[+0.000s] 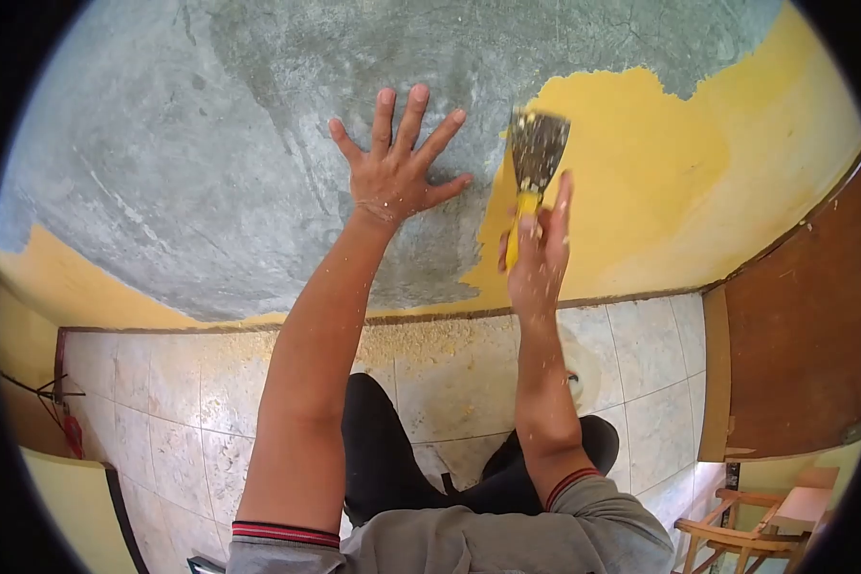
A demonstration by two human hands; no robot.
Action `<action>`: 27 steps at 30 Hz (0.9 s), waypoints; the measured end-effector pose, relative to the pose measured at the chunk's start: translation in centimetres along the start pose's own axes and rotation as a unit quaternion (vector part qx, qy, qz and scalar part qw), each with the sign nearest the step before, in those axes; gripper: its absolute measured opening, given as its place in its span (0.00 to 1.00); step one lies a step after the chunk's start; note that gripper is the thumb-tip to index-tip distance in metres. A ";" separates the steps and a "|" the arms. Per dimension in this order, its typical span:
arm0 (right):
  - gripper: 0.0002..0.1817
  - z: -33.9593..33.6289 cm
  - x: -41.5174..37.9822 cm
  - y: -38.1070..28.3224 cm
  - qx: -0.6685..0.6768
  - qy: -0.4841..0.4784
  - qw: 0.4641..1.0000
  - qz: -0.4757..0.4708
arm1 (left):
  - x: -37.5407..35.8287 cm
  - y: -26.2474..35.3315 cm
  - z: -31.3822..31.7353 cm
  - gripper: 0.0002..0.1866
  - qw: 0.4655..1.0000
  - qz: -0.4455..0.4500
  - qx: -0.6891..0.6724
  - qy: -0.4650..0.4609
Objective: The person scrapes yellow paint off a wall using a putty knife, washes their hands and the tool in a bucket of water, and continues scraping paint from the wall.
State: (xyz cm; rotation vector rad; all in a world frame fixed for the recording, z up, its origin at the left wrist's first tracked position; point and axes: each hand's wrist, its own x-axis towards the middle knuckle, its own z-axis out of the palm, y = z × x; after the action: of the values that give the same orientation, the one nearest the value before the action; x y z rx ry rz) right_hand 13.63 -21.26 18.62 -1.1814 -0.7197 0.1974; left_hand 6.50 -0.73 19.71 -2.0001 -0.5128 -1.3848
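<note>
My left hand lies with its fingers spread against a bare grey part of the wall. In my right hand is a paint scraper, gripped by its yellow handle. Its wide metal blade points up the wall and is speckled with pale paint bits. The blade overlaps the border between the grey surface and the remaining yellow paint. That yellow edge is ragged. Small flakes cling to both my forearms and the back of my left hand.
Paint flakes litter the tiled floor along the wall's foot. A brown wooden panel stands at the right, with a wooden chair below it. A small red object is at the far left. My dark-clad knees are close to the wall.
</note>
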 end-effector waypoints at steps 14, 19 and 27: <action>0.22 -0.4 -1.6 4.2 -0.143 0.020 0.988 -0.051 | 0.5 -0.3 0.5 0.46 1.000 0.000 -0.002 0.028; 0.20 1.6 1.4 -1.7 -0.124 0.024 0.991 -0.045 | 0.0 0.0 -0.1 0.46 1.000 0.004 0.001 0.013; 0.21 1.7 1.3 -2.2 -0.189 0.022 0.976 -0.104 | 0.1 0.0 -0.1 0.47 1.000 -0.001 -0.008 0.007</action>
State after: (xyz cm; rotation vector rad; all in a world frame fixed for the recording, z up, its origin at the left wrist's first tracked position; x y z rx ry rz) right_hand 13.08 -20.16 21.38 -1.4550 -0.8602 -0.1475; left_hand 6.50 -0.81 19.86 -2.0014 -0.4986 -1.4073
